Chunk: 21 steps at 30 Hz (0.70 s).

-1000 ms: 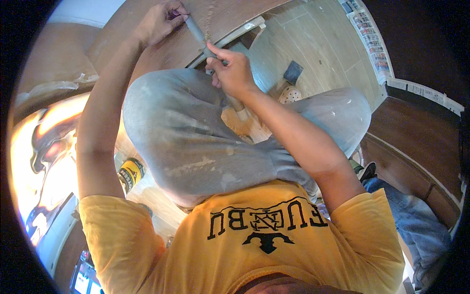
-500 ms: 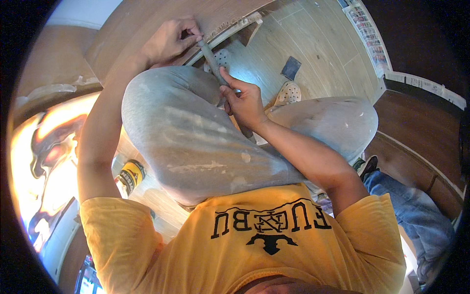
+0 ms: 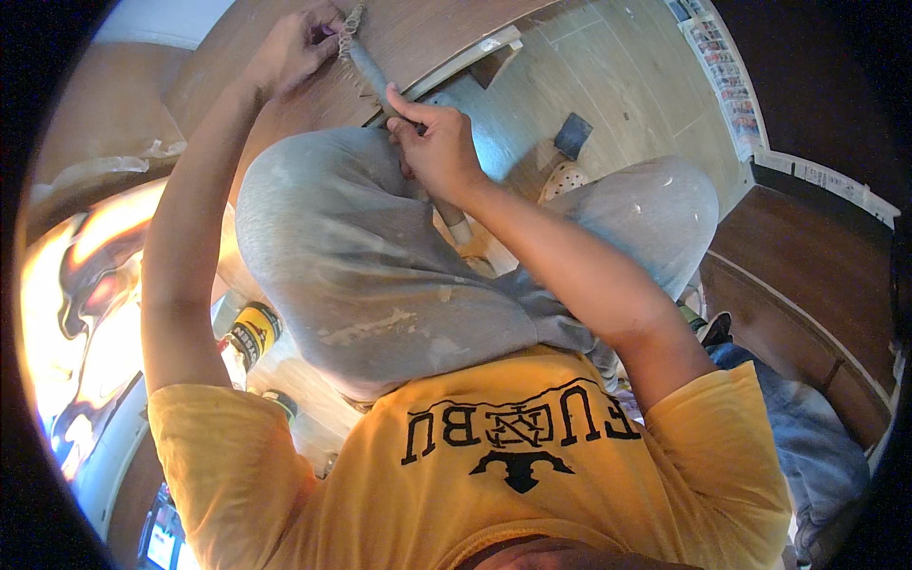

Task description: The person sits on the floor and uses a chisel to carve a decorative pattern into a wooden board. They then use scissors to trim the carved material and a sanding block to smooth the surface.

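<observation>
My right hand [image 3: 439, 152] wraps round a long grey rod [image 3: 366, 68], its thumb stretched along the shaft. The rod slants from the brown board [image 3: 427, 38] down between my knees, where its lower end is pale. A beige, ridged, comb-like strip [image 3: 351, 30] shows at the rod's far end; what it is I cannot tell. Beside that end my left hand [image 3: 299, 47] is closed in a pinch above the board. A small purplish bit shows at its fingertips, too small to name.
A yellow-and-black can [image 3: 255, 332] stands on the floor at my left. Beyond my knees lie a dark square piece [image 3: 573, 136] and a holed pale clog [image 3: 564, 179]. Newspaper strips [image 3: 727, 76] edge the dark panels at right. Someone's jeans leg [image 3: 807, 437] is close at my right.
Both hands and the rod have moved up and left, farther over the board. The ridged strip now shows at the rod's far end, and the rod's pale lower end has come into sight.
</observation>
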Tool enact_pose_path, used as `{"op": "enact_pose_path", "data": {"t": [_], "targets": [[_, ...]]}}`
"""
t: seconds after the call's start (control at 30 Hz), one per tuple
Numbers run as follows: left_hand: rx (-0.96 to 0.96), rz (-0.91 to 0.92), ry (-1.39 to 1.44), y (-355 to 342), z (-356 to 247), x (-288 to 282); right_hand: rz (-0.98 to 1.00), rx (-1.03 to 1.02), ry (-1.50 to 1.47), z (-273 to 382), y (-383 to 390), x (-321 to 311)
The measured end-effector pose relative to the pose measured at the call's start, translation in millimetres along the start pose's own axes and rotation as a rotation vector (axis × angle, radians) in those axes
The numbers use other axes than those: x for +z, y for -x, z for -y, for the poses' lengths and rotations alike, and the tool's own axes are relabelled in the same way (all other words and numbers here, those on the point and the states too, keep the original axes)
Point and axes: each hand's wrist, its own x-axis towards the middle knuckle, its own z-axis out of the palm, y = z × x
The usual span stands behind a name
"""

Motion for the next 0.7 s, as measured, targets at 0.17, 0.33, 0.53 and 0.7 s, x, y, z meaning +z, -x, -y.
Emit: {"op": "enact_pose_path", "data": {"t": [0.17,0.33,0.53,0.7], "targets": [[-0.093,-0.339,0.031,59.8,-0.4,1.2,0.084,0.119,-0.11,14.1,6.0,-21.4],[-0.683,-0.996,-0.22,195.1,31.0,53.8,-0.047,0.269,-0.182,14.4,29.1,-91.9],[-0.929,-0.775,0.679,248.5,56.1,111.9,-0.239,0.121,-0.263,56.2,43.4,-149.2],[-0.873,-0.62,0.765,239.0,69.6,90.5,-0.153,0.184,-0.491,73.0,79.3,-169.7]]}}
